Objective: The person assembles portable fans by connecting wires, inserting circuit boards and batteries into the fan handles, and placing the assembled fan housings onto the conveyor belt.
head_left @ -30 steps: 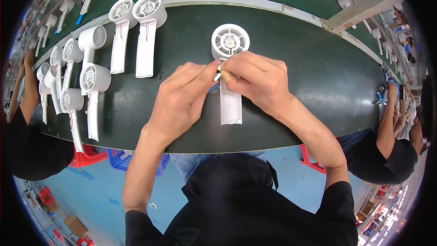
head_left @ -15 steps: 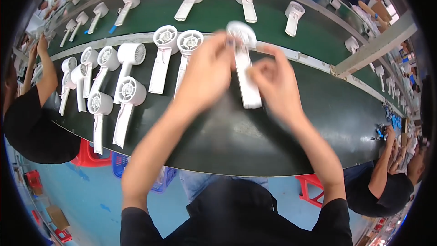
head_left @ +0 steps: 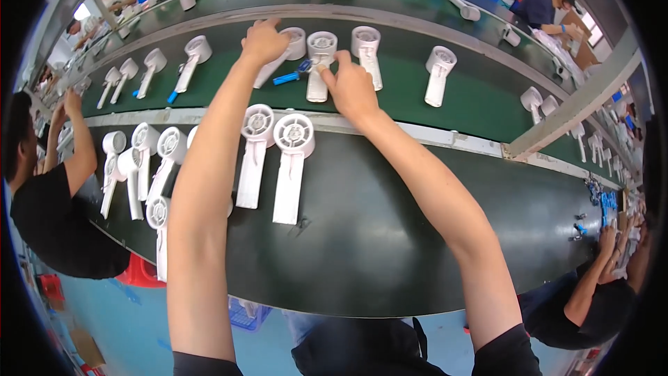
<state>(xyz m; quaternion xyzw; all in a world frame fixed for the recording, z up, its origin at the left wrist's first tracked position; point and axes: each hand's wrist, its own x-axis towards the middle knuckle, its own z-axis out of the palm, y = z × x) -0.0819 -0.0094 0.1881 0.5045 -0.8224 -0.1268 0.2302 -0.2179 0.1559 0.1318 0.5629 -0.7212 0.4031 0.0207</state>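
The right hand's [head_left: 353, 88] thumb and forefinger stood parted beside the middle fan [head_left: 321, 42] on the green belt [head_left: 407, 87], contact uncertain; the left hand's [head_left: 265, 44] fingers reached over the left fan [head_left: 296, 44], and whether they pinched it could not be told. Between both hands lay a blue cylinder [head_left: 285, 79]. Nearer than the fingers, two bench fans [head_left: 293, 135] lay grille up, probably to keep their wiring accessible.

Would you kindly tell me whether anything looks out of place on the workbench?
One small oddity: a dark mark or scrap on the workbench, by the lower end of a white handheld fan. It looks stray against the plain surface; I cannot tell what it is.
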